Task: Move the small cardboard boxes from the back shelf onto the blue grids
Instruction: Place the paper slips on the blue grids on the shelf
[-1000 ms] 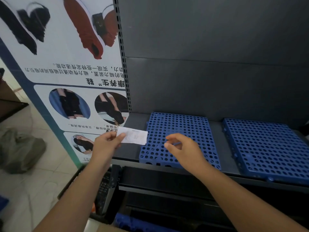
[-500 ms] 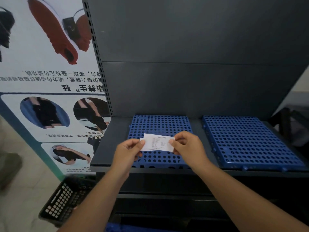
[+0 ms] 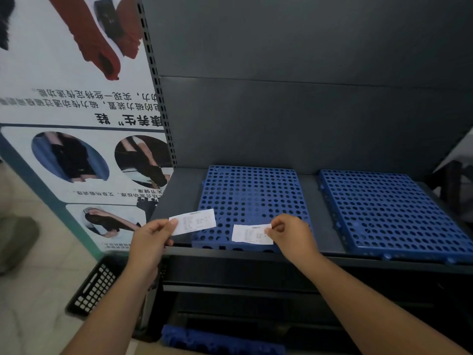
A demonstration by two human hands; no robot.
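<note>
Head view shows our two hands, each pinching one white printed slip, two slips in all. Our left hand pinches the left slip by its left end between thumb and fingers; our right hand pinches the right slip by its right end. We count two blue grids, square plastic mats full of round holes: the left grid, under the right slip, and the right grid. They lie flat, side by side but apart, on the dark shelf. One black basket sits on the floor, lower left.
</note>
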